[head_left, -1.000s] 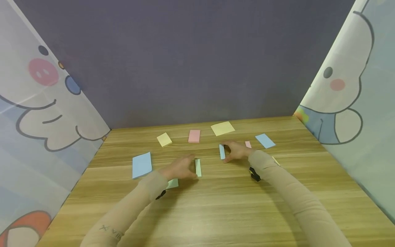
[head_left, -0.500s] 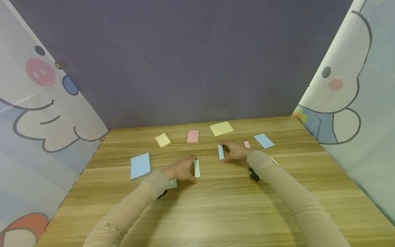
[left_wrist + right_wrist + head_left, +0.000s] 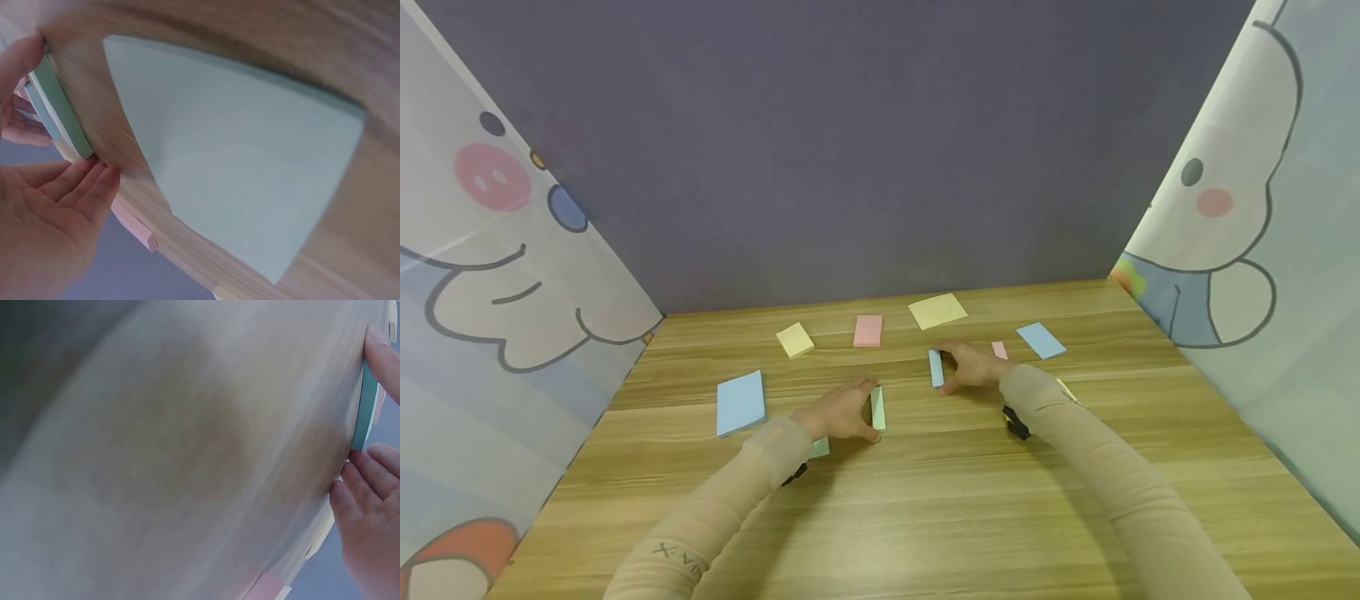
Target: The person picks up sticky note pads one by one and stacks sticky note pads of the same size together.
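My left hand [image 3: 842, 410] holds a narrow green sticky note pad [image 3: 878, 408] by its two short ends, thumb at the near end and fingers at the far end. In the left wrist view this green pad stands between thumb and fingertips, close on the table. My right hand [image 3: 967, 365] grips a narrow light blue sticky note pad [image 3: 936, 368] the same way, farther back and to the right. The right wrist view shows its blue edge [image 3: 365, 406] between thumb and fingers. Under my left wrist lies a larger pale green note pad [image 3: 237, 144], partly hidden in the head view.
Around the wooden table [image 3: 880, 517] lie a blue pad [image 3: 741, 403], a yellow pad [image 3: 794, 340], a pink pad [image 3: 868, 330], a yellow pad [image 3: 937, 311] and a blue pad [image 3: 1041, 340]. A small pink pad [image 3: 999, 350] sits behind my right wrist. A dark panel [image 3: 880, 150] closes the back.
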`<state>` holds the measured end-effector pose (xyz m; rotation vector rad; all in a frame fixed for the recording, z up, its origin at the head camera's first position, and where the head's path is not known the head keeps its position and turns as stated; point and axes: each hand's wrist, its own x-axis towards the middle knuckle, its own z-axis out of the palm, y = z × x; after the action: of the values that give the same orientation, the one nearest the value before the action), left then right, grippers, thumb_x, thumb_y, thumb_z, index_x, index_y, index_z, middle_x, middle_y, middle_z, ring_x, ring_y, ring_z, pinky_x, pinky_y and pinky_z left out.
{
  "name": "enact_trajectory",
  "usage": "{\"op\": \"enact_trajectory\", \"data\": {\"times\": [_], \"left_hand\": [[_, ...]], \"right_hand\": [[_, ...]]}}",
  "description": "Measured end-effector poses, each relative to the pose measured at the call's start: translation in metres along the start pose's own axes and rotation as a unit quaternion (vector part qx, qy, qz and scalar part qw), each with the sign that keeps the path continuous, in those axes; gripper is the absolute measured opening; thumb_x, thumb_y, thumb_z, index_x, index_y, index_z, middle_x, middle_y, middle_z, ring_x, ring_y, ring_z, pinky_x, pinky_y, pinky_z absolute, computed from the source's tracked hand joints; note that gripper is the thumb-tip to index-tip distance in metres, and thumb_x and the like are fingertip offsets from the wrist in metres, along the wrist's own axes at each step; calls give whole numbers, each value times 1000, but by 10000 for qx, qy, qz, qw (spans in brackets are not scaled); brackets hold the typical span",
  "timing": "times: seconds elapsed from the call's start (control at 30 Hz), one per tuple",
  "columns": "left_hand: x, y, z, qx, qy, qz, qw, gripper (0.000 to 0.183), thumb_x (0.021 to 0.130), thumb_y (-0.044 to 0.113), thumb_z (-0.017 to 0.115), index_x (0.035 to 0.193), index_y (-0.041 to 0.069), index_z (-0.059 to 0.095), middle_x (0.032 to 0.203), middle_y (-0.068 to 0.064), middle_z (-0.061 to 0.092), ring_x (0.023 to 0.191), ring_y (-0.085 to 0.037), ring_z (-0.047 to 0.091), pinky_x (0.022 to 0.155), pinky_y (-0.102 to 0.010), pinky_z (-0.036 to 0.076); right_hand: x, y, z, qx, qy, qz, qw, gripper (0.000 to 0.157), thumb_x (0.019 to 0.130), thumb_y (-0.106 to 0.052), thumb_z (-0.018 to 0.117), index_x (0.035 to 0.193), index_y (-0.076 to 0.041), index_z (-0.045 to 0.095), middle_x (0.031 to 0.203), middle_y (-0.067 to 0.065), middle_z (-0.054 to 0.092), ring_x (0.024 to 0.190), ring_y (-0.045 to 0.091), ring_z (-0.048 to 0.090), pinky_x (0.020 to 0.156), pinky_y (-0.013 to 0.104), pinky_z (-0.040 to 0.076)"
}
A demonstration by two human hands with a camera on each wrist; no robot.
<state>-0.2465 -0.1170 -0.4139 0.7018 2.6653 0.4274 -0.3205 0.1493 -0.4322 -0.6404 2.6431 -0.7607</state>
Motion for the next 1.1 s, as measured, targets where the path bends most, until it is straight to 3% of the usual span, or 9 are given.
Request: {"op": "enact_trajectory", "data": {"times": [0.7, 1.1], "left_hand": [[-1, 0, 1, 85, 191, 24, 9998, 92, 73, 35, 76, 142, 1, 27, 148, -17, 26, 136, -32, 25, 110, -45, 25], [0, -1, 2, 10, 339, 69, 9994, 90, 72, 35, 76, 141, 0, 30, 147, -17, 28, 134, -34, 29, 108, -46, 28]], "right_hand": [[-2, -3, -1, -66, 79, -79, 9999, 90, 68, -30, 80, 140, 0, 33, 143, 21, 34, 133, 37, 30, 108, 47, 27], [-1, -2, 0, 275, -110, 67, 9995, 92, 69, -28, 80, 141, 0, 30, 145, 21, 31, 133, 37, 30, 108, 46, 29]]}}
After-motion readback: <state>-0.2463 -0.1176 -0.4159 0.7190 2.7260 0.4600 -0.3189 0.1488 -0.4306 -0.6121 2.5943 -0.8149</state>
